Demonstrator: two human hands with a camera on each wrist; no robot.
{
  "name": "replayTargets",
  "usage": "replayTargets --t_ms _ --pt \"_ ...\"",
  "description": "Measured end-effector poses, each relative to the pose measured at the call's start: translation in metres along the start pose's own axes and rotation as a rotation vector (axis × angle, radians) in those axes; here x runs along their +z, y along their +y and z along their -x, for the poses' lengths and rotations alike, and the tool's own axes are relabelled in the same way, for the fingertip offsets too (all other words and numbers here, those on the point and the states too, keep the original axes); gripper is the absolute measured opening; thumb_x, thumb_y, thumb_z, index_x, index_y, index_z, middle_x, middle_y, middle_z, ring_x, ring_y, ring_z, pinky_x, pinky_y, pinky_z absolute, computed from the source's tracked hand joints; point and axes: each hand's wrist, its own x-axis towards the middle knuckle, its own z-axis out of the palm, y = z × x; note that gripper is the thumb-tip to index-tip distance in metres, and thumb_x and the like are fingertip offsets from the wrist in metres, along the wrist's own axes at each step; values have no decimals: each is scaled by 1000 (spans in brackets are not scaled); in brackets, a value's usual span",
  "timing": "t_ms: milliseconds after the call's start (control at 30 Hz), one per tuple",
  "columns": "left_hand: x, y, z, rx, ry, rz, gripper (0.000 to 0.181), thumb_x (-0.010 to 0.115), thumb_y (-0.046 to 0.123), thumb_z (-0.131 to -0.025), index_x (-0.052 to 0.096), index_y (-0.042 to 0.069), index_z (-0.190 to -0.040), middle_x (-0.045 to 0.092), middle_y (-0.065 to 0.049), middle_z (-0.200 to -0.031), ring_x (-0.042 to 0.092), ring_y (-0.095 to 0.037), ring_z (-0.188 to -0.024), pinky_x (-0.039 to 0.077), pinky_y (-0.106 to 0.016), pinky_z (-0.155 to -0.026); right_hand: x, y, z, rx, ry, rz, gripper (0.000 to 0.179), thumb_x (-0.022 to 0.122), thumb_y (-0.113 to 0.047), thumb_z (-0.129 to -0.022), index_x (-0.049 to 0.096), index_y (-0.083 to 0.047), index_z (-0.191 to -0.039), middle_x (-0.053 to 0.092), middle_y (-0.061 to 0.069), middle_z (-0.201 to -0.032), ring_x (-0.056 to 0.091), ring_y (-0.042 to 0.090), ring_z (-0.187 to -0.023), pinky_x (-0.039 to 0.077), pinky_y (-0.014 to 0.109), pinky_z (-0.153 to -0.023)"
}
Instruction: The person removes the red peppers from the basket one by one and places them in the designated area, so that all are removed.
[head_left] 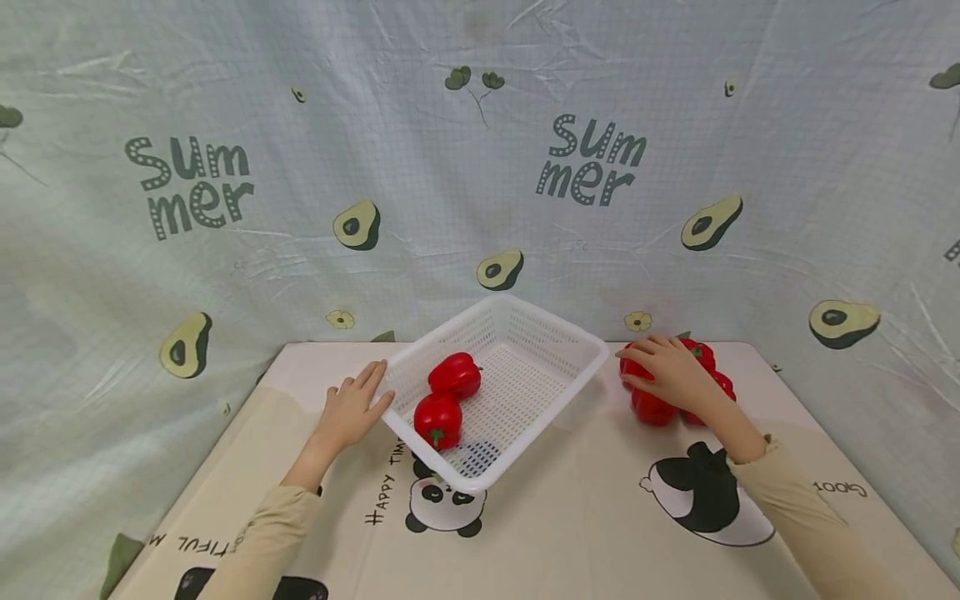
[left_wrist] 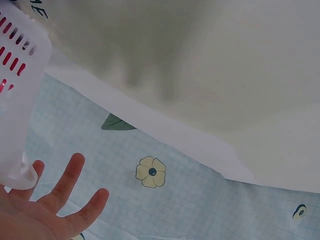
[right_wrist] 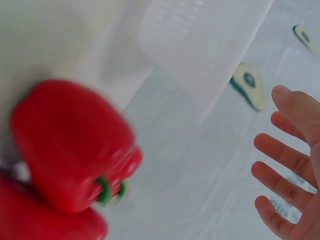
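Note:
A white plastic basket [head_left: 536, 433] with slotted walls sits on the table, turned at an angle. Two red bell peppers lie in its left part, one bell pepper [head_left: 454, 376] behind the other [head_left: 438, 421]. At the basket's left corner my left hand [head_left: 350, 408] touches the rim, fingers spread; the left wrist view shows the fingers [left_wrist: 67, 187] beside the rim. My right hand [head_left: 671, 372] hovers over a pile of red bell peppers [head_left: 654, 408] right of the basket. In the right wrist view its extended fingers [right_wrist: 282, 152] stand apart from the nearest pepper [right_wrist: 72, 142], holding nothing.
The table [head_left: 570, 533] has a cover printed with pandas and lettering. Behind it hangs a pale curtain [head_left: 420, 167] with avocado and "summer" prints, close to the table's back edge. The peppers on the right lie near that edge.

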Motion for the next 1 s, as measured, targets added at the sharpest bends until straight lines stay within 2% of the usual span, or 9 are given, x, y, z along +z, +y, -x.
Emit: replayTargets --t_ms 100,333,700,800,1000 --pt "1 1 0 3 10 -1 57 42 37 -91 33 6 -138 38 -16 -139 48 -42 -105 34 -60 -81 2 -8 -11 -36 21 -7 35 73 -23 -72 64 -11 -104 64 9 -99 52 28 -97 43 50 -82" --pt "2 3 0 7 18 -5 56 42 37 -90 34 6 -137 39 -16 -138 49 -42 -104 34 -61 -81 4 -29 -39 -175 103 0 32 74 -22 -70 66 -12 -100 65 5 -93 51 21 -88 44 38 -75" --pt "2 3 -1 -6 8 -10 57 43 37 -91 33 6 -138 38 -16 -139 48 -42 -106 34 -60 -82 6 -68 -87 -295 137 -4 28 70 -23 -75 65 -13 -101 64 3 -95 53 21 -89 45 37 -75" --pt "1 2 -1 -8 7 -11 57 43 37 -91 33 6 -138 38 -17 -139 48 -42 -106 33 -60 -83 5 -78 -99 -300 131 -12 28 68 -24 -77 65 -13 -102 64 3 -96 53 21 -91 45 36 -78" --pt "1 1 -1 -5 13 -13 57 43 37 -90 34 6 -137 39 -16 -139 48 -42 -105 34 -60 -82 8 -95 -124 -259 92 -42 27 64 -26 -81 64 -13 -104 64 3 -99 53 21 -94 44 37 -80"
